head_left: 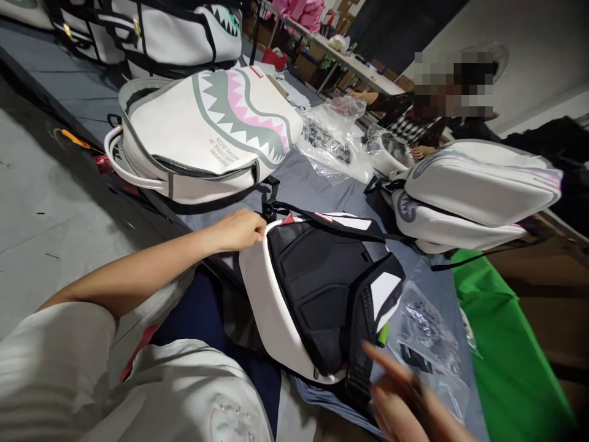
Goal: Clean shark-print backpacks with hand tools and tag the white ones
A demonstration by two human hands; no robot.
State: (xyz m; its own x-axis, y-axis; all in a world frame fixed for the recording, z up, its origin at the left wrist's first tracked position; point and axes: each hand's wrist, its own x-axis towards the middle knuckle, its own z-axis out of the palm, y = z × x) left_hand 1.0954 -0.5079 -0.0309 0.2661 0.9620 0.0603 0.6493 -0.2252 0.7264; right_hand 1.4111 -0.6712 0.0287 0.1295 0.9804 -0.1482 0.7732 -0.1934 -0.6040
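Observation:
A white backpack (271,307) lies in front of me with its black padded back panel and shoulder straps facing up. My left hand (243,231) is closed on its white top edge, beside the strap ends and a small red tag. Low on the right, my right hand (407,402) is blurred, close to the lower end of a black shoulder strap (361,331). Its index finger points out, and a thin dark thing, too smeared to name, shows between its fingers. Just beyond lies another white backpack (175,129) with a grey and pink shark-mouth print.
More white backpacks stand at the back left (179,37), and a stacked pair (478,184) sits at the right. Clear plastic bags (334,138) lie on the grey-blue covered table (313,184). Green cloth (501,331) hangs at the right. Another person (414,123) is across the table.

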